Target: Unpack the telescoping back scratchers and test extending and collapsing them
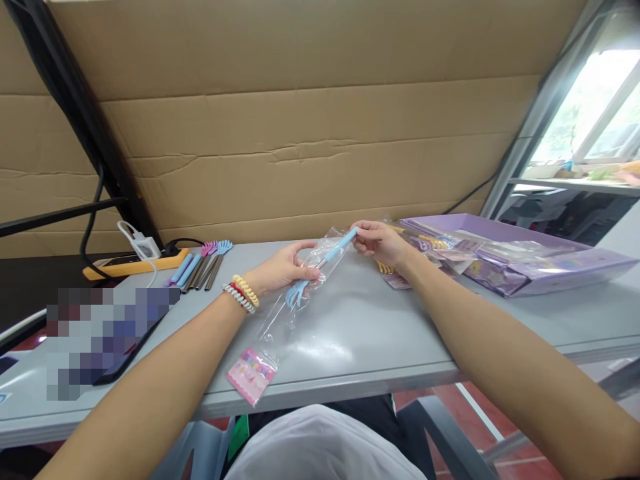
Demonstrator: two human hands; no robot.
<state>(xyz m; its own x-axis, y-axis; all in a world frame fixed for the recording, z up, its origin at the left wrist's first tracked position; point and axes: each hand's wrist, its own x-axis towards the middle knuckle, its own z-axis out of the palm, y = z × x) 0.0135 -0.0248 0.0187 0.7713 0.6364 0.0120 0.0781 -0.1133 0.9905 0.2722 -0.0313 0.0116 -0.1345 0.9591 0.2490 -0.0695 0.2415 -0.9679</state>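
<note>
A light blue stick with a claw-shaped end [297,293] slants through a clear plastic bag [280,327] above the table. My left hand [286,268] grips the bag and stick near the claw end, fingers pressed together around them. At the upper end, my right hand [376,241] pinches the blue handle and the bag's edge. A pink card [253,375] shows at the bag's lower end, near the table's front edge.
Several claw sticks [205,267] lie at the left beside an orange power strip [135,265]. A pixelated dark device [120,340] is nearer. At right, a purple box [530,260] holds packets, with yellow coils beside it. Cardboard [300,120] stands behind the grey table [390,340].
</note>
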